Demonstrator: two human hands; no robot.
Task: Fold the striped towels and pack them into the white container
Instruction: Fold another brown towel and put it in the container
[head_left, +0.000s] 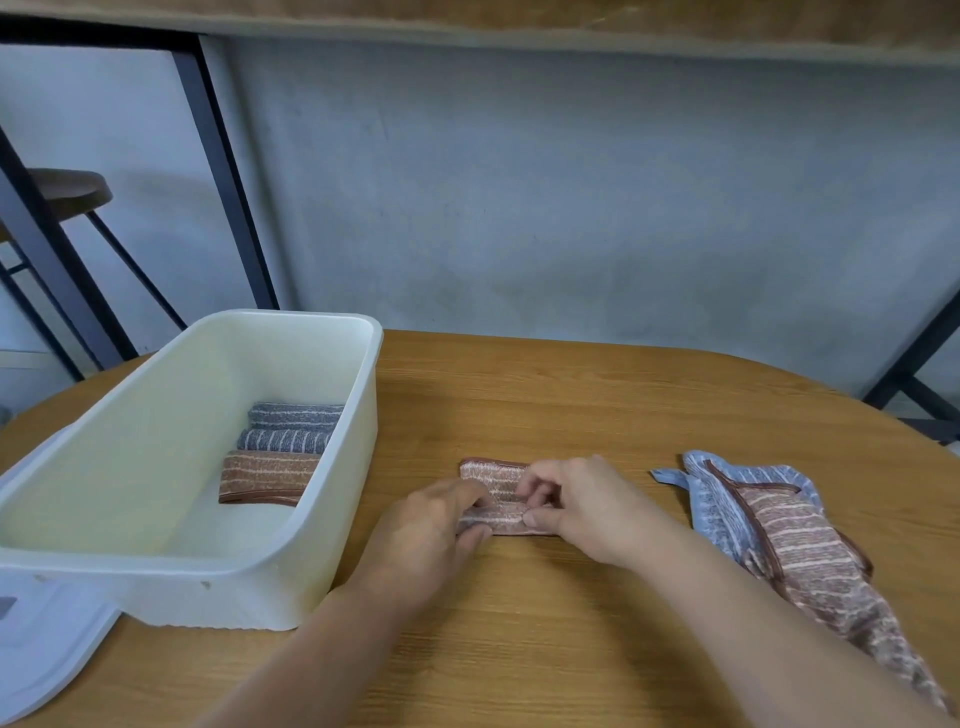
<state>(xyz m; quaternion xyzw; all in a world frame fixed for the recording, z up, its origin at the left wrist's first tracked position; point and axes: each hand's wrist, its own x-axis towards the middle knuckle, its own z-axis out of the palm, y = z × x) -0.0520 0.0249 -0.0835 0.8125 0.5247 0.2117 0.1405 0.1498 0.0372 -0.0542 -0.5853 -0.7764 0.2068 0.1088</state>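
While pinched, folded towel (493, 480) between fingers (535, 488)

White container (332, 519), brown-striped towel (493, 480)

Three folded striped towels (280, 447) in white container (156, 561); brown towel (493, 480) half-folded on tabletop (571, 405); unfolded pile (769, 525) right.

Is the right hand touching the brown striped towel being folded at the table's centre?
Touching. The head view shows the right hand pinching the folded brown towel, fingertips pressed into the cloth, no gap; the left hand grips its other end.
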